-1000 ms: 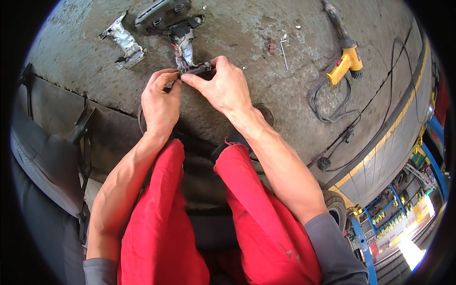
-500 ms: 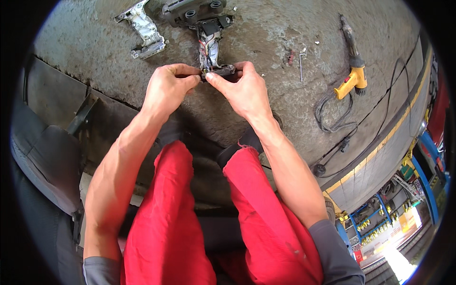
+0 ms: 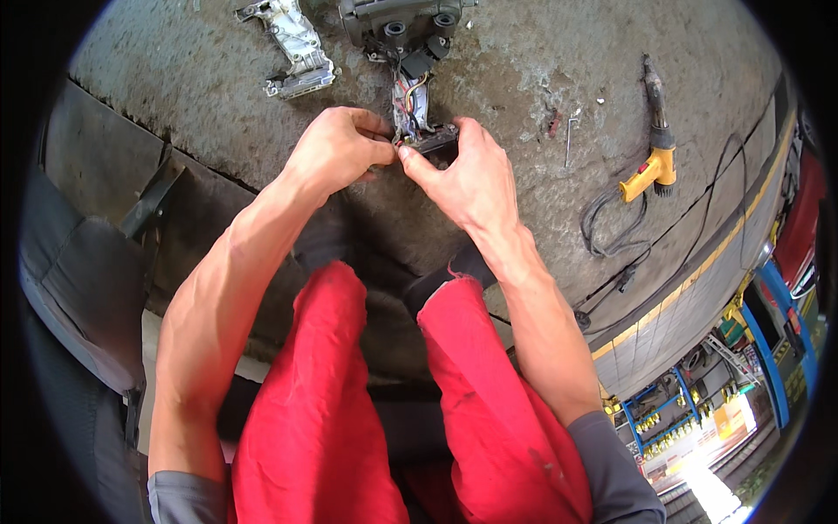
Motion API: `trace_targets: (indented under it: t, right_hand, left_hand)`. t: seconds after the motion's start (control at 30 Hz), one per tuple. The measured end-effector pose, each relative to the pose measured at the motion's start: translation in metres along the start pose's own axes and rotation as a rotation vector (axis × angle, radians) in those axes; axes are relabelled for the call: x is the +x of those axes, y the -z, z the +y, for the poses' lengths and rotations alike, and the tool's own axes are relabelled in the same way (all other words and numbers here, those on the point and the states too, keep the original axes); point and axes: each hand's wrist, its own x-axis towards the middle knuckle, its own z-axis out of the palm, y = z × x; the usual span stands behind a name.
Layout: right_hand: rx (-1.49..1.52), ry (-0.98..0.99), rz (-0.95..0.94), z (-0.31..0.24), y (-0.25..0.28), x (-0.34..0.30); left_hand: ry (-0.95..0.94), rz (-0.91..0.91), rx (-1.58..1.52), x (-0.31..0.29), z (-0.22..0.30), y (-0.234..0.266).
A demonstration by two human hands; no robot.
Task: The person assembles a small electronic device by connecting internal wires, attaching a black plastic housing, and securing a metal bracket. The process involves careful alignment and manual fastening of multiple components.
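The right hand [image 3: 471, 179] pinches a dark end piece [image 3: 439, 138] between thumb and fingers. The left hand [image 3: 345, 150] has its fingertips pressed together at the left end of this piece; whether a wire lies between them cannot be told. The end piece is at the near end of an opened handle shell [image 3: 421, 106]. Status, as judged: disassembly is done at the handle, since its wires [image 3: 409, 93] are exposed; closure is outstanding. A dark grey body [image 3: 397, 13] adjoins the far end of the handle. A silver shell [image 3: 298, 44] lies apart to its left, not fitted.

Working room: the knees in red trousers [image 3: 327, 367] set the near limit; a dark seat [image 3: 78, 271] bounds the near left. The widest floor [image 3: 502, 79] area extends rightward, with a bent metal key [image 3: 569, 141] lying on it. Beyond the key, a looped cable [image 3: 587, 229] and a yellow heat gun [image 3: 656, 170] restrict movement toward the yellow edge strip [image 3: 650, 319]
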Motion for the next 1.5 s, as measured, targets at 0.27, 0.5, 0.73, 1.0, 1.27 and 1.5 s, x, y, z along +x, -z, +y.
trace_targets:
  t: [0.27,0.5,0.73,1.0,1.27,1.5]
  right_hand:
    - [-0.066,0.047,0.011,0.0,0.001,0.0]
    - [-0.106,0.013,0.008,-0.005,-0.001,-0.003]
    - [-0.096,0.047,0.088,-0.014,-0.007,-0.019]
    - [-0.077,0.065,0.168,-0.011,-0.016,-0.015]
    - [-0.147,0.147,0.084,-0.007,-0.011,-0.013]
    - [-0.136,0.149,0.008,-0.007,-0.003,-0.015]
  left_hand:
    - [0.104,-0.132,0.026,0.011,0.011,0.009]
    - [0.116,-0.145,0.065,0.011,0.017,0.011]
    - [0.08,-0.201,0.198,0.013,0.019,0.017]
    - [0.06,-0.337,0.123,0.012,0.01,0.019]
    - [-0.094,-0.357,0.143,0.011,-0.002,0.017]
    - [-0.155,-0.401,0.108,0.024,-0.015,0.02]
